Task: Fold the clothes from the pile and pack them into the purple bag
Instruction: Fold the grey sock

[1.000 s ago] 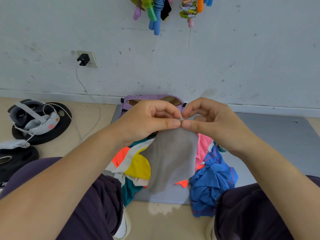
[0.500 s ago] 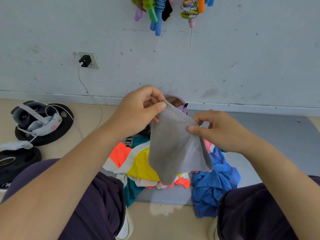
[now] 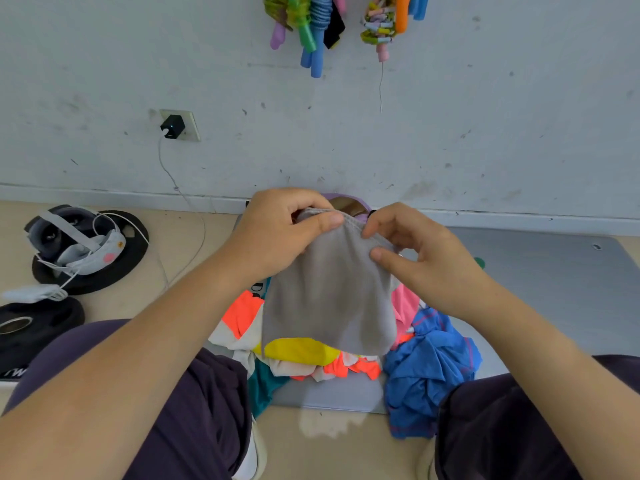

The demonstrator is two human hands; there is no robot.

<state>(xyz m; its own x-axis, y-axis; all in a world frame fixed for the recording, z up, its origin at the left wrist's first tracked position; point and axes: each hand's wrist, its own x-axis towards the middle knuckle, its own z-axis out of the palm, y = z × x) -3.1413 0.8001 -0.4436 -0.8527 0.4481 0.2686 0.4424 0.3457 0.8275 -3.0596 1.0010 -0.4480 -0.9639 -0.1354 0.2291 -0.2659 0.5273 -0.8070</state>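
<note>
Left hand fingers curled, thumb pinching top hem of small grey fabric garment. Right hand thumb and forefinger pinching same hem just beside. Garment hangs above pile of bright mixed-colour clothes on grey floor mat. Purple bag behind hands, against white wall, mostly hidden.

The hands, pressed together a second ago, now sit apart along the top hem of the grey cloth. The left hand pinches one end, the right hand the other, and the cloth hangs wider, spread over the pile.
</note>
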